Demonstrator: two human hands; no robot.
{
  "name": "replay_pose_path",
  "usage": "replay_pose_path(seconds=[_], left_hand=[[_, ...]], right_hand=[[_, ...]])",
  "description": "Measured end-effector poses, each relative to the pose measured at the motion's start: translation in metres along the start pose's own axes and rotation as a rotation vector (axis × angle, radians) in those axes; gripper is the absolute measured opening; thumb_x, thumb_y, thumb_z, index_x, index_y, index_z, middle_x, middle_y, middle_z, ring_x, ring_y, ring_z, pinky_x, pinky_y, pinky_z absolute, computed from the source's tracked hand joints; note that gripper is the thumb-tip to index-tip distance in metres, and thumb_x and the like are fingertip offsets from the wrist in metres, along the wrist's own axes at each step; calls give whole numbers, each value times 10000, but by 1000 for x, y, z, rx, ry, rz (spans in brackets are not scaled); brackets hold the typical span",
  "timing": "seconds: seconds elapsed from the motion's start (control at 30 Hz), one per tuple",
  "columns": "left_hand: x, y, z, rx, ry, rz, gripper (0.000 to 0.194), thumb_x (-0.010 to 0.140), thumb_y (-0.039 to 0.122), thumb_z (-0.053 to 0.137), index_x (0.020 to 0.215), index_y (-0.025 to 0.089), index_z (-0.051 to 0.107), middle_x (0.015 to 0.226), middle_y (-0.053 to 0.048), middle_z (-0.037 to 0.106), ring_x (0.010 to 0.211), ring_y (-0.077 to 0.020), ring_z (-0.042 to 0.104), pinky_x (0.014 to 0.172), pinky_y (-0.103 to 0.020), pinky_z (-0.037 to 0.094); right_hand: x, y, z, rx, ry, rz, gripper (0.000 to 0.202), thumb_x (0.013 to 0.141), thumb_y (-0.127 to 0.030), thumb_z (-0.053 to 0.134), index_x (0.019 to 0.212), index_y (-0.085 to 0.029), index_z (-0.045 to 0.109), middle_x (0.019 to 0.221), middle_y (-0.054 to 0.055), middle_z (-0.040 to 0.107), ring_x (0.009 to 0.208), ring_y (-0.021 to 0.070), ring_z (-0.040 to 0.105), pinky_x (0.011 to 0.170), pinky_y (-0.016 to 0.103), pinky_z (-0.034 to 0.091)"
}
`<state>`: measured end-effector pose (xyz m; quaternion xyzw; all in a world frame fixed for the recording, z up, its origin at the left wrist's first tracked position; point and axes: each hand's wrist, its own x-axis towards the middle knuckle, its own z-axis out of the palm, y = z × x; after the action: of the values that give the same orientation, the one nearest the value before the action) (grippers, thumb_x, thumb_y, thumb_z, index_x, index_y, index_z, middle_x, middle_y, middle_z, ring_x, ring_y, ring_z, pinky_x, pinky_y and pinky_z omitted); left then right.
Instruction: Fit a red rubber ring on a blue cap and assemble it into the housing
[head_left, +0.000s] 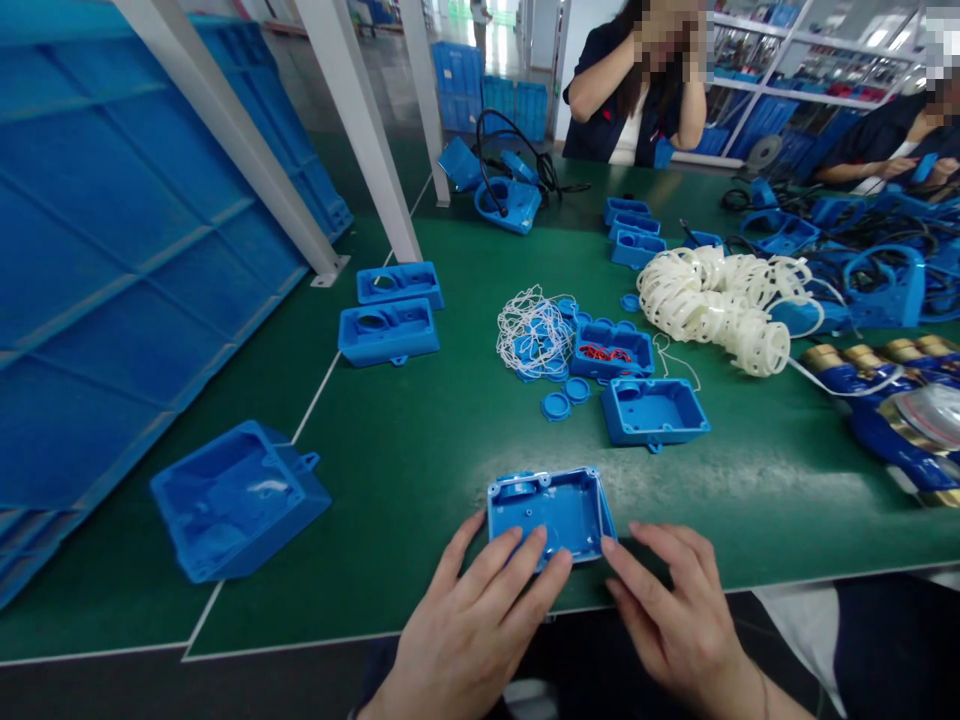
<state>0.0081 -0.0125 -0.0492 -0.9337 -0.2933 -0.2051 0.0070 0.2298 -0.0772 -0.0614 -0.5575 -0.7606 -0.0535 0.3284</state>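
Observation:
A shallow blue plastic box (566, 510) lies open side up near the table's front edge, with a round ring moulded inside its far left corner. A thin white line, looking like cord, follows its far and right rim. My left hand (487, 610) is around the box's near left part, thumb at the left side and fingers over the near wall. At the near right corner, the index fingertip of my right hand (675, 600) touches the rim. That hand's thumb and other fingers are apart, and nothing shows between them. The near wall is partly hidden by my fingers.
Another blue box (660, 412) stands just beyond, near a box with red rings (611, 352), a tangle of white cord (534, 335) and blue round caps (556, 406). A larger blue box (240, 500) is left. White plastic coils (705, 295) and brass-ended fittings (870, 370) lie right. Two people sit opposite.

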Motion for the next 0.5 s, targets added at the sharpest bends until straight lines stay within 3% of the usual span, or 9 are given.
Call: replay_pose_path(seconds=[0.2,0.27,0.4,0.5], left_hand=[[0,0,0,1,-4,-11,386,867,292,565,1247,309,504,1235,19,576,1127,-192,498,1136,-445,143],[0,1,0,3,-1,-11,382,860,281,574,1237,308,514,1229,21,579,1121,-189,502,1135,-441,156],[1,0,-1,-10,12,-16,352,861,276,571,1211,300,536,1199,18,598,1106,-185,514,1139,-450,152],[0,0,0,-30,20,-30,348,854,257,576,1198,302,545,1175,19,612,1099,-186,520,1141,-468,134]], right_hand=[[20,6,-14,104,-19,99,453,857,-130,496,1292,-251,461,1207,111,419,1087,256,442,873,452,424],[39,13,-20,90,-133,120,371,879,-157,465,1232,-258,520,1252,109,387,1127,264,410,896,471,409],[78,27,-30,23,-400,-68,250,868,-371,526,1081,-284,623,1310,98,377,1175,319,352,899,529,381],[91,29,-33,45,-508,-150,275,843,-487,532,980,-281,651,1294,91,415,1161,317,364,892,534,381]])
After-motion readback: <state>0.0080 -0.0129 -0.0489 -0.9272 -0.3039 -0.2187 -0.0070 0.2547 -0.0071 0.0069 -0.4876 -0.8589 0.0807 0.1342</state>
